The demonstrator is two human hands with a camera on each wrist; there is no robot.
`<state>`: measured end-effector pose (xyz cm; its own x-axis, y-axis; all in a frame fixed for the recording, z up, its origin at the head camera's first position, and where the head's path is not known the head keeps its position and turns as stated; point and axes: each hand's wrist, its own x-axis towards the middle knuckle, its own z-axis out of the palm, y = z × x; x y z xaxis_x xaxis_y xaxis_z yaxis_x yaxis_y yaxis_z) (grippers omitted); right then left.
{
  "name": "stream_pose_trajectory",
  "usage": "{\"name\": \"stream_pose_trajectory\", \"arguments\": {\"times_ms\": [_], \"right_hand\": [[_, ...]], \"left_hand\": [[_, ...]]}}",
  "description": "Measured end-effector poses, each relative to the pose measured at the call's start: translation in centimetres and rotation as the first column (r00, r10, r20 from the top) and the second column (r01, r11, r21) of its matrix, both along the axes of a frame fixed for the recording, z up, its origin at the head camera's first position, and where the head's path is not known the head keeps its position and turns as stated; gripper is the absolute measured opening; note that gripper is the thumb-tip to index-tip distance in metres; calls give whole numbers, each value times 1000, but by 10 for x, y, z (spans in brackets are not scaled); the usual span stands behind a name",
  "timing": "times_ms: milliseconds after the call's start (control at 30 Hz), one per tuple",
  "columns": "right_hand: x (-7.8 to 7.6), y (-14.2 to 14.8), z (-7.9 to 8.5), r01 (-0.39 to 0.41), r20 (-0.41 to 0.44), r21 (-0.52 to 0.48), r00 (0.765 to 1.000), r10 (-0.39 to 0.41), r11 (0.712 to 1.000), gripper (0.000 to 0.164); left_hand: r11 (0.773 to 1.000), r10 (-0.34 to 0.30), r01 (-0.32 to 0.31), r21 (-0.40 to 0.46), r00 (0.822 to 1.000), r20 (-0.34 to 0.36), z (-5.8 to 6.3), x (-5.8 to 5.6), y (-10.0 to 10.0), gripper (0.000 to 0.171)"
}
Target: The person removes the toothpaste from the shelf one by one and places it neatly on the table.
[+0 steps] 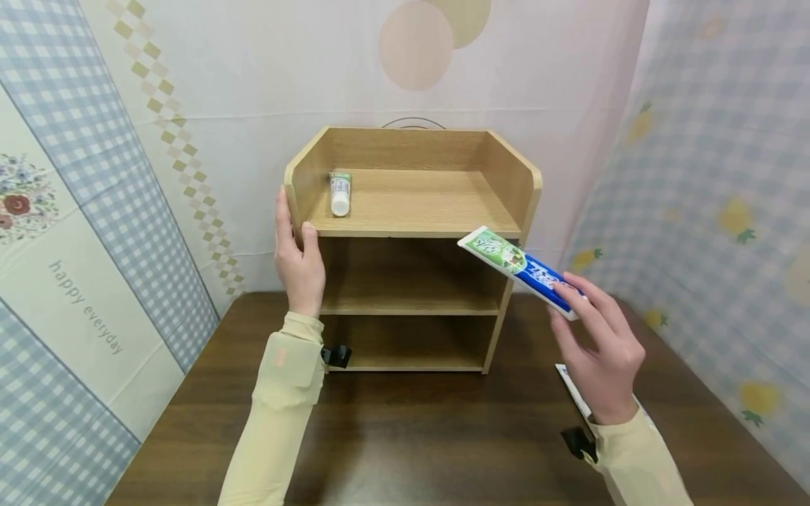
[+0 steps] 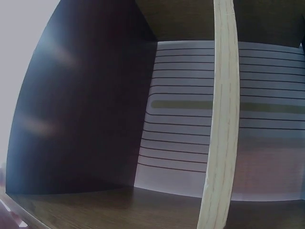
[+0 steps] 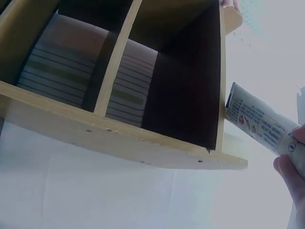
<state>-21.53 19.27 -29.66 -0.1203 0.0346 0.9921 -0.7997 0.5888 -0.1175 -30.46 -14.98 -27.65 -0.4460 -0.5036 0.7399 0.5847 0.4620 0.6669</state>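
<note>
Green-and-blue toothpaste tube point(image 1: 522, 270) is pinched in your right hand point(image 1: 598, 358), not yet shelved; your left hand point(image 1: 299, 260) grips the wooden shelf unit point(image 1: 411, 204), where one small white tube point(image 1: 339, 193) already lies.

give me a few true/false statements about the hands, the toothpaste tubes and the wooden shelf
1. The right hand holds a green, white and blue toothpaste tube. True.
2. The left hand holds a tube. False: it grips the left side panel of the wooden shelf unit and holds no tube.
3. A small tube lies on the top shelf, near its left end. True.
4. The middle shelf is full of tubes. False: nothing shows on it.
5. The shelf unit stands on a white table. False: it stands on a dark brown wooden table.
</note>
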Motion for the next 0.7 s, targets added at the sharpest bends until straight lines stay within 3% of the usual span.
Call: {"name": "stream_pose_trajectory", "arguments": {"times_ms": [400,700], "right_hand": [[21,11,-25,20,20,-95,1000,-18,995,25],[31,22,-40,30,61,-102,998,-24,994,25]], "left_hand": [[1000,11,-11,-1,1000,-11,4,1,1,54],[999,-24,24,32,1000,2,15,24,13,52]]}}
